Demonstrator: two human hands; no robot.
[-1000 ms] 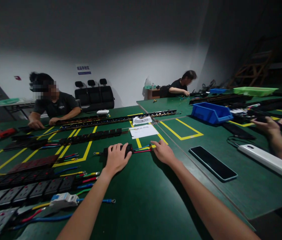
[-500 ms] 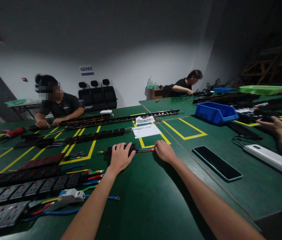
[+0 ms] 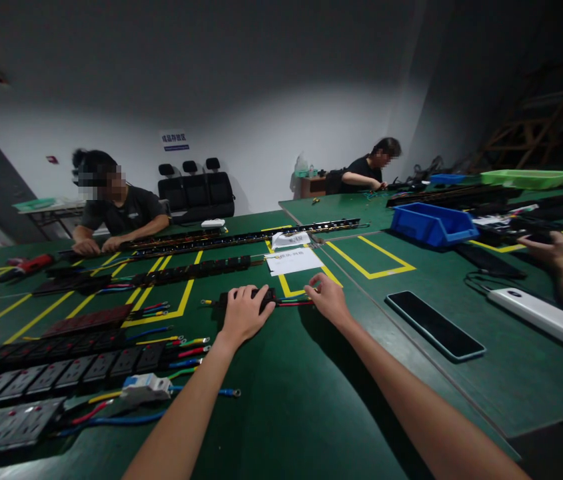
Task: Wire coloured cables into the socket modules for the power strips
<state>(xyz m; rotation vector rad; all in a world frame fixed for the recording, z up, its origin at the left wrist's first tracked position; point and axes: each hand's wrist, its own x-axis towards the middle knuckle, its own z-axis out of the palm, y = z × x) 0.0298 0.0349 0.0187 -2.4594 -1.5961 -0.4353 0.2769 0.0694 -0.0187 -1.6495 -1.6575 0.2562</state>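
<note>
On the green table, my left hand [image 3: 245, 308] rests over a small black block [image 3: 267, 300], fingers wrapped across it. A short yellow wire with a ring terminal [image 3: 206, 303] sticks out of its left end. Thin coloured wires [image 3: 294, 302] leave the right end and run toward my right hand [image 3: 328, 299]. That hand is raised slightly at the wire ends, its fingers curled, thumb and forefinger close together. Whether anything is between these fingertips is too small to tell.
Socket strips [image 3: 61, 373] with loose coloured leads lie at left. A white paper [image 3: 294, 262] lies ahead; a phone [image 3: 434, 325], a white device [image 3: 544, 320] and a blue bin [image 3: 431, 225] are at right. Co-workers sit across the table; another person's hand [image 3: 554, 257] shows at right.
My right hand has lifted a little off the wires, its fingers changing from lying on them to a curled pinch above. My left hand stays on the black block.
</note>
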